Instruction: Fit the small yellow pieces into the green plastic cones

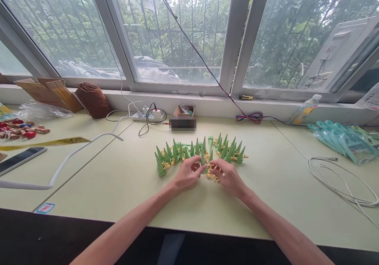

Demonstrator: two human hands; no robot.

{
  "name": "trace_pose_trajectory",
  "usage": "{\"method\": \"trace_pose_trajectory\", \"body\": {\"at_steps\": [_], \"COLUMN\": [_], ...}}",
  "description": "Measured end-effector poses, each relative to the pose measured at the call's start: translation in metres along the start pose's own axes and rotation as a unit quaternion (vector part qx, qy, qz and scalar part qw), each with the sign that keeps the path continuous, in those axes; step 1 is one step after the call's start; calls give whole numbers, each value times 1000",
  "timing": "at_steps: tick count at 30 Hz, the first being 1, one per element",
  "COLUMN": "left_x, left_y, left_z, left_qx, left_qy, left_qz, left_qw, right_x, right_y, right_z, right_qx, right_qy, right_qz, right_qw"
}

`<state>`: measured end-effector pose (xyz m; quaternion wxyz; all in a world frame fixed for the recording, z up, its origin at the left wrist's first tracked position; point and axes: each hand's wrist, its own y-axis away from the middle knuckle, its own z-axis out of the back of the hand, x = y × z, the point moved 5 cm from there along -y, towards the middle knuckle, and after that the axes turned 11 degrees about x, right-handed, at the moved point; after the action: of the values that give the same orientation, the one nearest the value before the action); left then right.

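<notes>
Left hand (187,173) and right hand (227,177): fingertips curled, pinching one green cone (205,163) between them, cone cluster (177,152) just behind.

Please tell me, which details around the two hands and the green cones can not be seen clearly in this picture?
Head view only:
- Small yellow pieces: too small to tell their shape, partly covered by the right hand.
- What the fingertips pinch: hidden between the left hand and the right hand, among the green cones.
- Small box by the window: its lower part is blurred out.
- Phone: cut off by the left edge.
</notes>
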<state>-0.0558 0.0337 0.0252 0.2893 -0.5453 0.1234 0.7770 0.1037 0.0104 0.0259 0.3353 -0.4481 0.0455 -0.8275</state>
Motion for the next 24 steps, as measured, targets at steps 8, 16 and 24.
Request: {"method": "trace_pose_trajectory", "body": {"at_steps": [8,16,24], "left_x": [1,-3,-1], "left_y": [-1,1,3], "left_z": [1,-3,-8], "left_qx": [-10,13,33], "left_qy": [-68,-135,-164], "left_qz": [-43,-81,-104], "left_qw": [997,987,980], "right_x": [-2,-4,-5], "right_y": [0,0,1], "right_z": [-1,-2,-3], "right_qx": [1,14,10], "right_qy": [42,69,93], "right_qz": [-7,-26,-39], "right_qw": [999,997,995]}}
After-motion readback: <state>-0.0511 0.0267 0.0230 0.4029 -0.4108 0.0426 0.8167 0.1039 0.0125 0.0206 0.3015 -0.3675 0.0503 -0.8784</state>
